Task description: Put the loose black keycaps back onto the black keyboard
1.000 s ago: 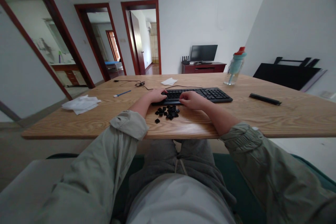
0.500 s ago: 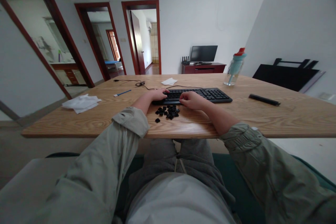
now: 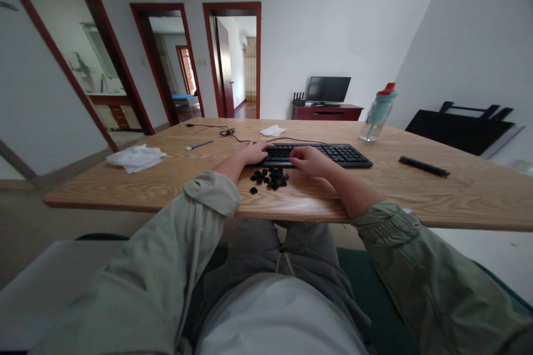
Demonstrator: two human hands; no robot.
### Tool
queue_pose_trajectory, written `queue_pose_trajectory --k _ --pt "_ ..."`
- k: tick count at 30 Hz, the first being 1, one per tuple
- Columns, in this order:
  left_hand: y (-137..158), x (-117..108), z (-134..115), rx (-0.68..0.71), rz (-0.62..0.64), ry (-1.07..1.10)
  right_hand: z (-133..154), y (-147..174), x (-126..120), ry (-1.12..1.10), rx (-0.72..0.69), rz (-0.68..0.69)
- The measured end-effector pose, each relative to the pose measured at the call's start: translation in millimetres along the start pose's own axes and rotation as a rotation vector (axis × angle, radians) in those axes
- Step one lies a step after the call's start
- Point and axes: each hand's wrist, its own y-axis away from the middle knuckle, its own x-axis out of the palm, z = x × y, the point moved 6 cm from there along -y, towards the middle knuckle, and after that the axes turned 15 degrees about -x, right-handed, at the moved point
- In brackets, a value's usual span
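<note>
A black keyboard (image 3: 345,156) lies across the table in front of me. My left hand (image 3: 255,152) grips its left end, with the thumb on the near side and the fingers toward the back. Over the middle-left keys, my right hand (image 3: 310,161) is closed in a pinch, its fingertips down at the keys. Whatever those fingertips hold is too small to make out. Loose black keycaps (image 3: 275,178) form a small pile just in front of the keyboard, and a single keycap (image 3: 254,190) sits apart, nearer the table edge.
On the left of the wooden table (image 3: 200,194) are white tissues (image 3: 136,158) and a blue-handled brush (image 3: 199,145). Behind the keyboard lie its coiled cable (image 3: 227,132) and another tissue (image 3: 272,130). A water bottle (image 3: 377,113) and a dark strip-like object (image 3: 423,166) are on the right.
The whole view has shifted slightly, so things sit a little further right and lower. Both hands stay at the keyboard; the right fingertips have shifted only slightly over the keys.
</note>
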Motion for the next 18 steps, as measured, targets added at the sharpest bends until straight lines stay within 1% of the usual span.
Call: queue_pose_trajectory --k 3,5,7,9,11,12,13,14,15,16,17,18 --pt "1.9 -4.3 9.8 -0.018 -0.038 0.089 0.8 -3.1 -5.0 0.0 -0.033 -0.041" --pt "2.6 -8.4 14.0 -0.037 -0.048 0.102 8.1 -4.5 -9.7 -0.006 -0.063 -0.067" --pt "4.6 -16.2 14.7 -0.051 -0.067 0.116 24.8 0.9 -16.0 -0.059 -0.1 -0.118" --pt "10.8 -32.2 10.9 -0.033 -0.143 0.207 49.9 20.5 -21.4 -0.212 -0.124 -0.191" --pt "25.2 -55.3 1.6 0.053 -0.249 0.414 77.3 57.3 -18.3 -0.464 -0.114 -0.213" --pt "36.3 -67.5 -5.7 0.126 -0.286 0.546 89.6 81.0 -10.4 -0.592 -0.088 -0.157" --pt "49.6 -79.0 -14.7 0.202 -0.305 0.671 99.7 107.4 0.8 -0.69 -0.052 -0.063" --pt "65.1 -89.9 -25.9 0.282 -0.311 0.767 106.0 135.8 14.4 -0.737 -0.01 0.065" --pt "82.0 -101.1 -37.8 0.341 -0.326 0.846 105.9 165.0 28.2 -0.732 0.05 0.19" --pt "98.1 -110.7 -50.9 0.372 -0.304 0.902 98.5 193.7 40.5 -0.712 0.124 0.283" --pt "112.3 -119.0 -65.5 0.388 -0.232 0.941 83.5 220.9 50.6 -0.7 0.219 0.327" --pt "124.1 -126.9 -80.2 0.4 -0.121 0.967 61.2 246.9 58.1 -0.682 0.34 0.321"
